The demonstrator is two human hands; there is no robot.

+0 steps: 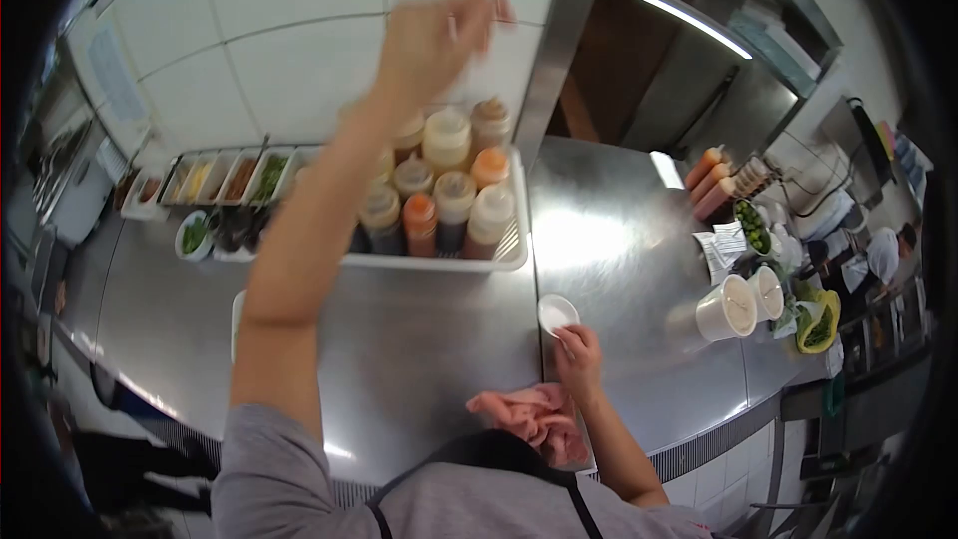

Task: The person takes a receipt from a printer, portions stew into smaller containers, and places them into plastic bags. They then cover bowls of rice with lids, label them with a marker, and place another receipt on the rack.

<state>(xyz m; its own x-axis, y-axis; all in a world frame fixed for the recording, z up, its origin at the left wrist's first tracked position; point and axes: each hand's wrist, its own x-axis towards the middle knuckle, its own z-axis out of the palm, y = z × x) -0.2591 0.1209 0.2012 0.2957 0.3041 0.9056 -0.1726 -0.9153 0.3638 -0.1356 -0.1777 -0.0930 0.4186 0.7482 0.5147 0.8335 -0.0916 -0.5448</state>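
My left hand [439, 35] is raised high in front of the white tiled wall, above the squeeze bottles. Its fingers are smeared by motion, so I cannot make out whether they hold anything. Low on the steel counter, my right hand [579, 354] grips the near rim of a small white dish [557, 313]. Just beside that wrist lies a crumpled pink cloth [534, 417]. Under my left forearm, a white tray [521, 210] carries several squeeze bottles, among them an orange-topped bottle [420, 225] and a pale-topped bottle [490, 220].
Food containers [239, 178] with chopped ingredients line the wall at left, near a bowl of green leaves [194, 236]. To the right stand white tubs [726, 307], orange bottles [705, 168] and a yellow-rimmed bag [820, 321]. Another person [882, 256] is at far right.
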